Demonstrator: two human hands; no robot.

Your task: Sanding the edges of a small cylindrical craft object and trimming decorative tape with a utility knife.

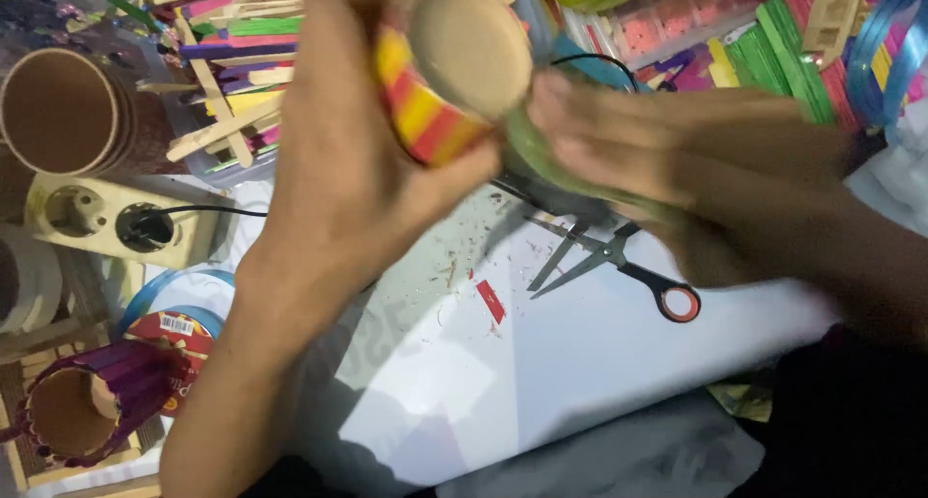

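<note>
Nearest, a white sheet point(541, 363) covers the desk, flecked with trimmings and one red scrap point(491, 301), apparently laid as a work surface that catches the offcuts; scissors point(619, 261) with an orange-lined handle lie partly open on it, just under the right hand and within easy reach. At the lower left a purple stick-clad cup point(92, 401) lies on its side in a wooden frame point(39, 469), beside a blue tape roll point(179, 314). Above the sheet both hands meet on one thing: the left hand point(338, 169) is clamped around a cardboard tube point(454, 68), its round brown end turned towards the camera, its wall already banded with red and yellow sticks point(425, 111); held up off the desk like this, the tube can be turned as the wall is covered. The right hand point(657, 140), blurred, presses against the tube's side with fingers point(570, 121) closed over a pale green strip point(541, 160); how firmly it pinches cannot be told through the blur. To the left a power strip point(116, 222) carries one black plug point(145, 229), and a plain cardboard tube stack point(63, 111) stands behind it. Farthest off, loose coloured craft sticks point(232, 63) fill a tray, with green sticks point(783, 53) bundled at the right, sorted by colour.
</note>
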